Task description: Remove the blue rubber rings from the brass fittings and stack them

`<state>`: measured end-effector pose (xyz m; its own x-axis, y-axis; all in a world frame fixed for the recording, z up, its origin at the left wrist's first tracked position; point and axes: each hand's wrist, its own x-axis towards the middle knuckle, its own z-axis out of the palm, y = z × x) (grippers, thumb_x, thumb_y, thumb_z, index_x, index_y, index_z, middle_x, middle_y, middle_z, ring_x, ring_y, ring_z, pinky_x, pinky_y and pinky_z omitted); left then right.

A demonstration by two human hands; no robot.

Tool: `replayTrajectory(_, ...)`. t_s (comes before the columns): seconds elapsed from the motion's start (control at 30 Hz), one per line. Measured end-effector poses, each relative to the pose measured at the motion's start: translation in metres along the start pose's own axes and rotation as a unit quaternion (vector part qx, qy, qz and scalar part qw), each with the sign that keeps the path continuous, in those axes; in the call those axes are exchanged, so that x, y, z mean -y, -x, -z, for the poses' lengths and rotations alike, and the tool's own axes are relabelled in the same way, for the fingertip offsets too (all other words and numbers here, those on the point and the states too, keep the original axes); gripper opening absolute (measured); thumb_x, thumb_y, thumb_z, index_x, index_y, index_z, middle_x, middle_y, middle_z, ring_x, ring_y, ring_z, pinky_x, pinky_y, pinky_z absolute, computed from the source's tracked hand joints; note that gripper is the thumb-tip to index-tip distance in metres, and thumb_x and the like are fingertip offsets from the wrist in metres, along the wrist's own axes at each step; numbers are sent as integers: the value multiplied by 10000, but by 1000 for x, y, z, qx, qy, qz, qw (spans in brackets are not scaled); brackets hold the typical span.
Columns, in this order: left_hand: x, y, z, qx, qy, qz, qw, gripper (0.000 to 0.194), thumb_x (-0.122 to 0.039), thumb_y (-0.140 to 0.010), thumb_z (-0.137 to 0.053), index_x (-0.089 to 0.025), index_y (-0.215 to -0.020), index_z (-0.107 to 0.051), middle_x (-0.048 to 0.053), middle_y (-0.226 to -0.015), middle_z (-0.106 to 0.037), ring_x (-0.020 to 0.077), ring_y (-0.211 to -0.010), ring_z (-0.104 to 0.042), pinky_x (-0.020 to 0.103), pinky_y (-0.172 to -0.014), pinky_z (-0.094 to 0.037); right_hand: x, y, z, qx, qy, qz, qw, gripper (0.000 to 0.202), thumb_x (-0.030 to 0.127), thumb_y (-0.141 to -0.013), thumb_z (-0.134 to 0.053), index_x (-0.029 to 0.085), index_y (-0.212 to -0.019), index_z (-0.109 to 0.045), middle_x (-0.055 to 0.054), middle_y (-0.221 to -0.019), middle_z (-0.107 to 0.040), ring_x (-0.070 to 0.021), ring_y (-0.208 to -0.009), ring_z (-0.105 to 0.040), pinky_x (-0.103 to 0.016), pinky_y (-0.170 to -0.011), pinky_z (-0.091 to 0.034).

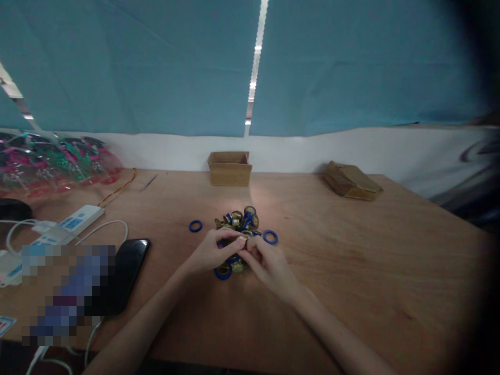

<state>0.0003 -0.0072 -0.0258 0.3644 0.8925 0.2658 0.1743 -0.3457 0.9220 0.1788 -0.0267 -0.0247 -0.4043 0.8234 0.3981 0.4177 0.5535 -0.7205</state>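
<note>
My left hand (pixel 213 250) and my right hand (pixel 269 260) meet over a pile of small parts, fingers pinched together. Between their fingertips is a small gold-coloured metal piece (pixel 242 240), mostly covered by the fingers. The pile (pixel 235 219) behind and below the hands mixes round gold-coloured metal parts with blue rings. One loose blue ring (pixel 195 226) lies left of the pile, and another blue ring (pixel 270 237) lies just right of it. A gold part with a blue rim (pixel 223 272) shows beneath my left hand.
An open cardboard box (pixel 230 172) stands at the back of the wooden table (pixel 351 260). A second, battered cardboard box (pixel 351 180) lies back right. At left are a black phone (pixel 130 271), a power strip (pixel 78 221) with white cables and clear-pink plastic packages (pixel 58 164).
</note>
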Motion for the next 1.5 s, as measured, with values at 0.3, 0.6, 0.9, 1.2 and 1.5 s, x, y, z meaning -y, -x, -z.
replayTrajectory(0.3,0,-2,-1,-17,32,11,999,281,-310,-846,-586,-152,-1064,-668,84,-1017,-705,212,-949,-643,305,-843,-490,4,-4,1,-2,-33,-39,999,124,291,-916,-481,218,-850,-556,32,-599,-485,-121,-519,-459,-246,-493,-336)
replayTrajectory(0.6,4,0,-5,-9,42,29,999,298,-321,-842,-583,-155,-1075,-666,80,-980,-708,193,-867,-654,268,-746,-501,3,-4,2,11,-33,-46,998,173,271,-907,-463,210,-745,-471,21,-638,-489,-123,-553,-454,-249,-518,-327)
replayTrajectory(0.9,7,3,-9,7,14,35,999,311,-337,-858,-565,-143,-1083,-657,78,-920,-703,176,-813,-640,251,-695,-483,3,-7,3,9,8,-30,999,265,204,-865,-445,212,-618,-348,39,-575,-414,-110,-524,-380,-248,-508,-269)
replayTrajectory(1.2,9,2,-12,0,12,46,999,331,-383,-857,-559,-152,-1068,-666,85,-935,-710,194,-841,-650,270,-723,-503,1,-6,2,1,43,-27,999,293,204,-853,-441,213,-591,-312,40,-555,-389,-110,-515,-361,-254,-499,-245)
replayTrajectory(1.5,9,3,-11,8,20,43,999,341,-376,-862,-559,-137,-1085,-658,96,-963,-710,196,-861,-655,263,-733,-507,-1,-5,3,9,48,-29,998,311,219,-871,-440,216,-599,-290,46,-559,-361,-112,-522,-358,-255,-512,-249)
